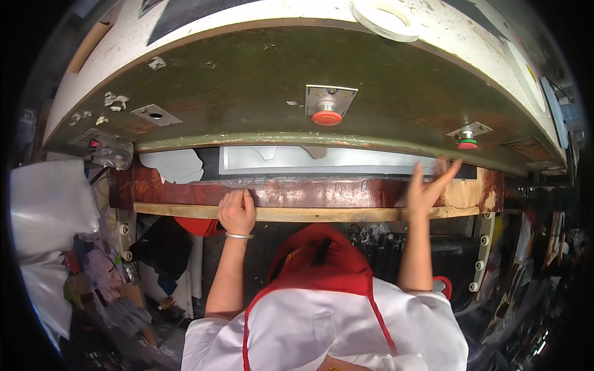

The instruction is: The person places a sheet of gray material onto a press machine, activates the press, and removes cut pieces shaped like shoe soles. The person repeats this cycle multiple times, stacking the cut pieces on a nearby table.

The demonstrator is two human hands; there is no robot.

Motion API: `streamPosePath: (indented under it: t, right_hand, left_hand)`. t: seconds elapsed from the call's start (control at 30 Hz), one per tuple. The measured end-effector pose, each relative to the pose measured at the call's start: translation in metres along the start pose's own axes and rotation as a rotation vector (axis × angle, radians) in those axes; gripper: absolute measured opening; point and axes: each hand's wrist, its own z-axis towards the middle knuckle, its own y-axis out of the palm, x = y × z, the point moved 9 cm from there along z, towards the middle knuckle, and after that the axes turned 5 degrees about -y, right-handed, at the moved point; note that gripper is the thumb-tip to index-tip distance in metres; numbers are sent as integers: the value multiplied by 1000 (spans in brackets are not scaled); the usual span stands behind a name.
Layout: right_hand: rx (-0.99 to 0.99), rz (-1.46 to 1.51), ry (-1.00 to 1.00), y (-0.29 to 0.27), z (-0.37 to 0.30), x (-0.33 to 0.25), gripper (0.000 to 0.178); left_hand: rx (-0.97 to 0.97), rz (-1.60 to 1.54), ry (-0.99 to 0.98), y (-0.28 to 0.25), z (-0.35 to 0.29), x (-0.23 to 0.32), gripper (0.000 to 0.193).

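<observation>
My left hand (237,211) is closed at the front edge of a red-brown wooden board (309,194), which has a pale wood strip along its front. Its fingers curl at that edge, and a bangle circles the wrist. Raised over the board's right part, my right hand (426,193) has its fingers spread and holds nothing; motion blurs some of them. Just beyond its fingertips is a green push button (467,144) on the dark green machine front (235,80). Behind the board lies a white sheet (359,162) with a pale frame, partly hidden under the machine.
A red mushroom button (327,116) juts from the machine's middle. On the white top stands a roll of white tape (387,20). A pale irregular piece (173,166) lies on the board's left. Clear plastic sheeting (55,204) hangs at the far left. Rollers (479,264) line the right side rail.
</observation>
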Motion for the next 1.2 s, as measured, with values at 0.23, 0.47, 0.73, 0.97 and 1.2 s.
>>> streamPosePath:
  t: [0.23, 0.47, 0.73, 0.97, 1.2]
  right_hand:
    - [-403, 22, -20, 22, -121, 30, 9]
    - [-468, -17, 204, 15, -128, 13, 6]
    - [-608, -136, -408, 128, -178, -97, 90]
    - [-702, 130, -69, 70, -193, -79, 82]
    - [-549, -70, -184, 11, -179, -57, 81]
  left_hand:
    - [-54, -12, -30, 11, -17, -15, 19]
    - [-61, 8, -44, -22, -75, -11, 19]
    - [-137, 33, -19, -67, -163, -15, 17]
    - [-202, -1, 32, -95, -218, -13, 16]
    - [-257, -4, 57, -94, -226, -13, 15]
